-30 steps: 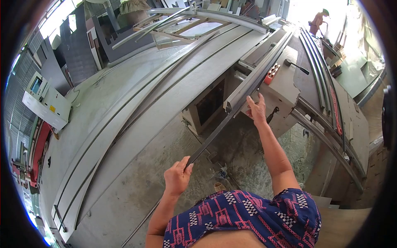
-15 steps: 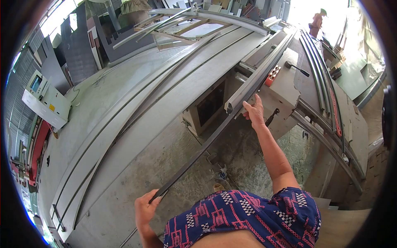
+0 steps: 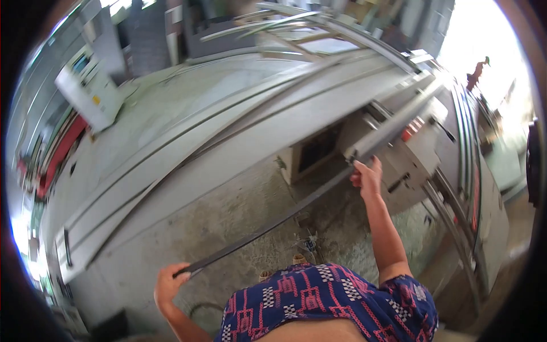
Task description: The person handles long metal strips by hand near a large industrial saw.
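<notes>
A long, narrow dark strip (image 3: pixel 268 229) slants across in front of my body, over the concrete floor. My left hand (image 3: pixel 168 283) is closed around its near end, thumb on top. At the other end, my right hand (image 3: pixel 368 178) has its fingers partly curled at the strip, beside the end of a long metal rail (image 3: pixel 393 126) on the machine. Its thumb touches the strip, and the index finger points upward along the rail. Blur hides exactly how the right fingers wrap the strip.
A long grey sliding table (image 3: pixel 239 154) with grooves runs along the left. A white control box (image 3: pixel 91 91) with a screen stands beyond it. Right of the rail are a red block (image 3: pixel 411 130) and a black-handled lever (image 3: pixel 443 129). A person (image 3: pixel 477 74) is far off at the upper right.
My left hand has moved left and slightly down with the strip's near end. The right hand's spread fingers have curled in at the strip. The view has turned and blurred.
</notes>
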{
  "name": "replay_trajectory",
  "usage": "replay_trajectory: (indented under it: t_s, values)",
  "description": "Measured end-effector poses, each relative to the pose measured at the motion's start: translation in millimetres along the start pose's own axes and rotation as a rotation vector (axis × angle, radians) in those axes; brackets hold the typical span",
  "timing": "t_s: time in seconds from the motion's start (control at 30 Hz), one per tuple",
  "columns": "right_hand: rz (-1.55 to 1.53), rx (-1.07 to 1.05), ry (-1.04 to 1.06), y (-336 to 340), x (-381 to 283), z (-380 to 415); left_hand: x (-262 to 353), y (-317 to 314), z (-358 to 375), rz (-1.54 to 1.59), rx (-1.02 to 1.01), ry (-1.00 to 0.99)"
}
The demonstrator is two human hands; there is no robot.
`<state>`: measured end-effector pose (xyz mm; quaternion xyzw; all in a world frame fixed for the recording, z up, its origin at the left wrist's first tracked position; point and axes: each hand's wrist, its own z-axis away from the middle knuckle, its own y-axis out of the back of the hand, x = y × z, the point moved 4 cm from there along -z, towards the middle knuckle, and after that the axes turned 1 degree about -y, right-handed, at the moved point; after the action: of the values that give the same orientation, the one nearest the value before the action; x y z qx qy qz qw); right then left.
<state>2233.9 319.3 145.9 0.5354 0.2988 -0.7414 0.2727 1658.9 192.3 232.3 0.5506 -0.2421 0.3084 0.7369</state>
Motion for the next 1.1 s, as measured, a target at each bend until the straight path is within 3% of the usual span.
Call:
replay_trajectory:
  t_s: [0.1, 0.17, 0.23, 0.3, 0.33, 0.4, 0.43, 0.5, 0.57, 0.67, 0.77, 0.87, 0.93, 1.0, 1.1]
  values:
    - [-0.079, 0.009, -0.035, -7.6, 5.3, 0.4, -4.9, 9.4, -2.4, -0.033, 0.001, -0.002]
    - [-0.146, -0.009, -0.015, -14.6, 3.5, 8.0, -0.2, 13.9, 1.1, -0.17, 0.148, -0.145]
    - [-0.098, -0.021, -0.012, -19.6, 9.0, 19.3, 41.3, 22.4, 20.8, -0.551, 0.603, -0.32]
    - [-0.085, -0.04, -0.005, -27.2, 11.4, 35.2, 64.8, 22.7, 31.6, -0.02, 0.457, -0.34]
    - [-0.104, -0.074, -0.027, -35.3, 18.5, 47.0, 57.8, 11.6, 35.5, 0.368, 0.179, -0.305]
    - [-0.148, -0.117, -0.069, -37.6, 27.1, 55.3, 74.1, -30.9, 29.6, 0.823, -0.291, -0.362]
    - [-0.138, -0.104, -0.074, -46.0, 26.8, 70.0, 84.0, -52.4, 19.2, 0.888, -0.483, -0.459]
    - [-0.151, -0.165, -0.165, -59.4, 37.6, 89.5, 77.1, -98.8, -4.6, 0.572, -0.599, -0.446]
    - [-0.188, -0.242, -0.272, -77.4, 48.3, 118.9, 43.0, -148.3, -35.2, 0.457, -0.74, -0.334]
    - [-0.238, -0.407, -0.444, -103.1, 60.1, 155.9, 50.5, -181.2, -60.9, 0.249, -0.485, -0.255]
    - [-0.167, -0.539, -0.529, -121.2, 72.4, 190.0, 57.0, -205.8, -80.0, 0.76, -0.236, -0.273]
    - [-0.119, -0.752, -0.603, -132.3, 78.8, 220.9, 68.2, -194.8, -78.1, 0.992, -0.213, -0.343]
    - [-0.012, -0.908, -0.596, -129.4, 68.3, 227.6, 55.3, -198.0, -75.5, 1.151, -0.246, -0.267]
    - [0.159, -1.042, -0.587, -121.4, 52.4, 223.9, 46.0, -190.3, -67.5, 1.109, -0.179, -0.277]
    - [0.446, -0.976, -0.398, -80.4, 37.2, 166.1, 24.6, -177.8, -62.8, 1.26, -0.277, -0.245]
